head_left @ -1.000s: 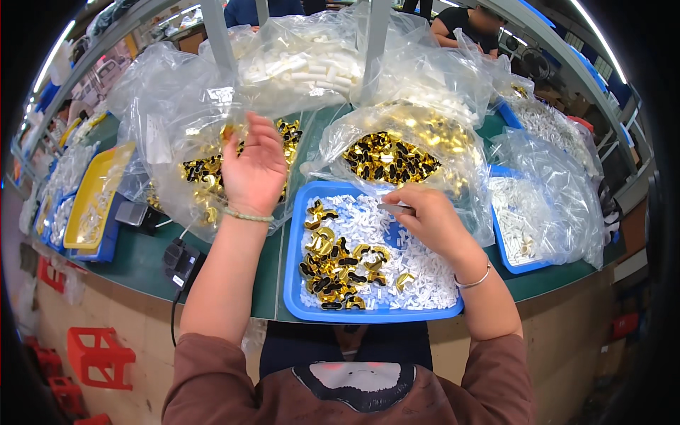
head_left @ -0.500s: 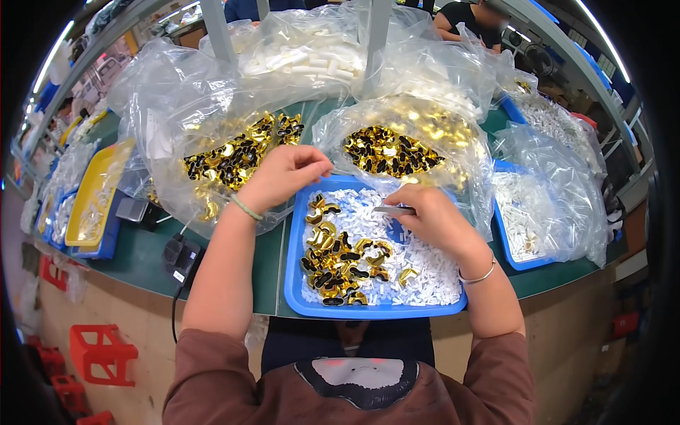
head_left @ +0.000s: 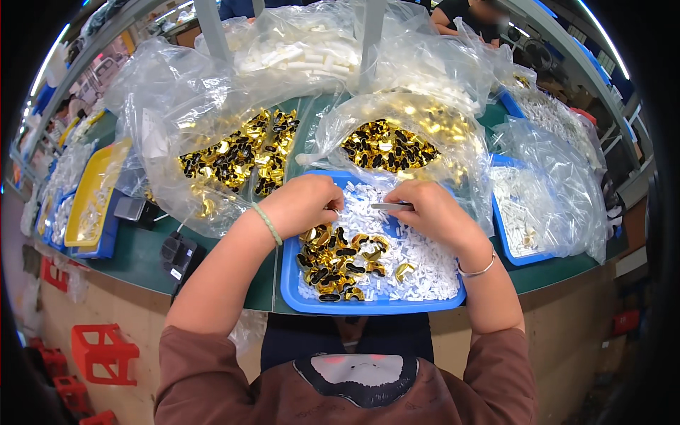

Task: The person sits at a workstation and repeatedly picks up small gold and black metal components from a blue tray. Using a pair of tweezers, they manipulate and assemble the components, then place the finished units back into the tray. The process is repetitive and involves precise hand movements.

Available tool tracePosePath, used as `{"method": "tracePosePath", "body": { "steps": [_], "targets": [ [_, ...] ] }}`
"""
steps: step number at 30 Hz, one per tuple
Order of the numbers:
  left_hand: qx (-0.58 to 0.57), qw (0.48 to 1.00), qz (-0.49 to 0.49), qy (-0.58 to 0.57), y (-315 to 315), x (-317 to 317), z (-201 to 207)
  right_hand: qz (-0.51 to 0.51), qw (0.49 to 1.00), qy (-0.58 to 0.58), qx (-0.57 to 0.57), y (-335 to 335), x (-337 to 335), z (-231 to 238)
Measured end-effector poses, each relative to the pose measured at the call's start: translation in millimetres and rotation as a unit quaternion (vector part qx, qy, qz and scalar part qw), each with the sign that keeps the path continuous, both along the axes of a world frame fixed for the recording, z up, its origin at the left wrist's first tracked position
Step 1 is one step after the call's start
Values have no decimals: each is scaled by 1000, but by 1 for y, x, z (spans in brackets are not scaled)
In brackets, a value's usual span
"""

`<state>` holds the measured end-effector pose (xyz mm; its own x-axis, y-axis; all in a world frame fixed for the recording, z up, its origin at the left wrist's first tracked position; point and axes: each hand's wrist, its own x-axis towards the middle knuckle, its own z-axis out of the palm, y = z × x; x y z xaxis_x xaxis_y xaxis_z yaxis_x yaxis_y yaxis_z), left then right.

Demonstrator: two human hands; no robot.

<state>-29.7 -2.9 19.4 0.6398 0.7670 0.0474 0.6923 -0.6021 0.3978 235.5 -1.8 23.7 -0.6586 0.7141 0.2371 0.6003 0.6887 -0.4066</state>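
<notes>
Gold-and-black clips (head_left: 338, 258) lie heaped on a bed of small white plastic pieces (head_left: 418, 262) in the blue tray (head_left: 368, 304), which sits at the near edge of the green counter (head_left: 142, 251) directly in front of me. Both of my hands meet over the tray's far side. My right hand (head_left: 433, 212) is closed around a thin dark metal tool (head_left: 389, 206) that points left toward my other hand. My left hand (head_left: 303, 204), a green bracelet (head_left: 268, 224) on its wrist, is curled with its fingertips pinched together at the tool's tip; whether it grips a piece I cannot tell. A silver bangle (head_left: 476, 270) circles my right wrist. Beyond the tray, toward the counter's far edge, two clear plastic bags (head_left: 234, 152) hold more gold clips, with bags of white parts (head_left: 297, 57) behind them. A second blue tray (head_left: 520, 212) of white pieces stands at the right, and a yellow tray (head_left: 92, 188) at the left edge.
</notes>
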Motion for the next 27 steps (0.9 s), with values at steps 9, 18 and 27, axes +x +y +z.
{"method": "tracePosePath", "body": {
  "steps": [9,18,27],
  "targets": [
    [-260,867,90,-416,-15,31,15,38,996,77,23,5,-4,-13],
    [-470,612,60,-633,1,19,-15,16,994,107,-21,7,-2,-2],
    [-354,795,86,-486,-6,28,-18,-11,990,91,-106,2,0,7]
  ]
}}
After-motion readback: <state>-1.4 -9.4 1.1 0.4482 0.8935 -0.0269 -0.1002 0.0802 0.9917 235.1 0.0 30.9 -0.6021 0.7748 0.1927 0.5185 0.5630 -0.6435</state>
